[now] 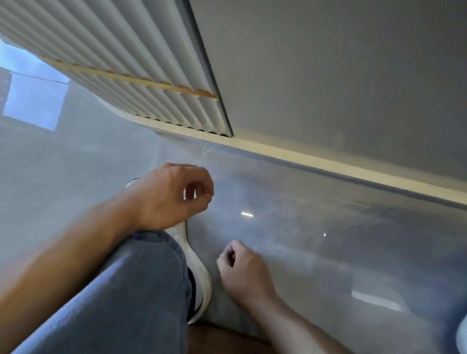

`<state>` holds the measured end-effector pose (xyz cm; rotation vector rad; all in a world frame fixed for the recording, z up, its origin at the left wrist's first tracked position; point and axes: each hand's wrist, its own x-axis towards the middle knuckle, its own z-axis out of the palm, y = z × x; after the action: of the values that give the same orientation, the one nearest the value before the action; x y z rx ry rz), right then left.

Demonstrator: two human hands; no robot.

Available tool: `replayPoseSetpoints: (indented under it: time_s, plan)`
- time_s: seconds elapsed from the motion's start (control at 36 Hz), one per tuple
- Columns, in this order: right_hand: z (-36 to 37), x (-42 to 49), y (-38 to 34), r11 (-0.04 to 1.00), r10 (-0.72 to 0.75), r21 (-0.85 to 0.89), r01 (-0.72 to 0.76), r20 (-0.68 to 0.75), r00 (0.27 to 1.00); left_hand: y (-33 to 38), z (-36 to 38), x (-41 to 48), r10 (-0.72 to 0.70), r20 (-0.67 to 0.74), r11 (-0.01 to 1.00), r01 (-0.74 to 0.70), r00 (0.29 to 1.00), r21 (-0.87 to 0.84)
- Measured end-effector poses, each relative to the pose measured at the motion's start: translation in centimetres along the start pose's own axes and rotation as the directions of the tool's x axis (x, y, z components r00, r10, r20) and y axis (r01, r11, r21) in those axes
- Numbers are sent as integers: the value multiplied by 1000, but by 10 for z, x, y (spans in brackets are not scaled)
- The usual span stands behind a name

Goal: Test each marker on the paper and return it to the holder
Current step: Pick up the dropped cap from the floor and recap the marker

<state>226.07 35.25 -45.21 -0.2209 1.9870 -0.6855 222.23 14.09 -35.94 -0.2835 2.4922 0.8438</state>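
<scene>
From my end of the link, none of the task's things are in view: no markers, no paper and no holder. The head camera is pointed down at a glossy grey tiled floor (310,227) where it meets a pale skirting strip (334,168), so I cannot say where the markers lie.

The left hand (174,196) hangs off a knee in a blue denim trouser leg (125,304). Its fingers are loosely curled, with the thumb meeting a fingertip, and I see nothing in it. The right hand (243,273) hovers low over the tiles beside a white shoe (202,281). It is also loosely curled and holds nothing.

Behind them stand a white fluted panel (139,60) and a plain grey wall face (329,63).

On handling I can only go by the task itself. I'd expect a marker to be light and stiff, with a smooth plastic barrel that could slip or roll. I would pinch it at mid-barrel with thumb and two fingers, and steady the body while pulling the cap straight off (caps tend to stick, then pop). Paper is thin and slides easily, so the free hand should press it flat while the tip draws. The view must swing round to the work first.
</scene>
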Motion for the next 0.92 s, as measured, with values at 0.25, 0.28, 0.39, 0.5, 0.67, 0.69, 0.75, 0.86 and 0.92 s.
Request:
replayPoseSetpoints:
  time_s: [0.25,0.28,0.39,0.5,0.67,0.69,0.75,0.86,0.92]
  plan:
    - [-34,1,-21,996,-72,44,78,-122,990,-41,-12,-30,-398,-203,898,334,895,-286]
    - [-38,1,-25,995,-76,52,83,-128,989,-42,-11,-34,-450,-221,864,360,865,-352]
    - [-56,2,-39,987,-41,150,59,-124,991,-53,-11,-51,-597,-259,763,436,759,-477]
    - [-73,9,-46,982,-135,112,151,-141,981,-73,-10,-65,-658,-279,728,496,700,-473]
    - [-77,21,-59,974,-199,95,207,-85,976,-101,9,-78,-723,-287,684,596,628,-420]
    - [-76,22,-61,971,-210,97,217,-72,975,-105,14,-79,-756,-272,652,641,596,-406]
    - [-73,24,-65,966,-236,95,239,-49,971,-112,26,-82,-812,-214,580,709,543,-400]
    - [-62,31,-71,960,-270,76,269,0,963,-115,46,-88,-851,-152,514,738,502,-437]
    - [-59,37,-72,954,-292,73,290,16,956,-113,52,-88,-862,-142,491,733,486,-471]
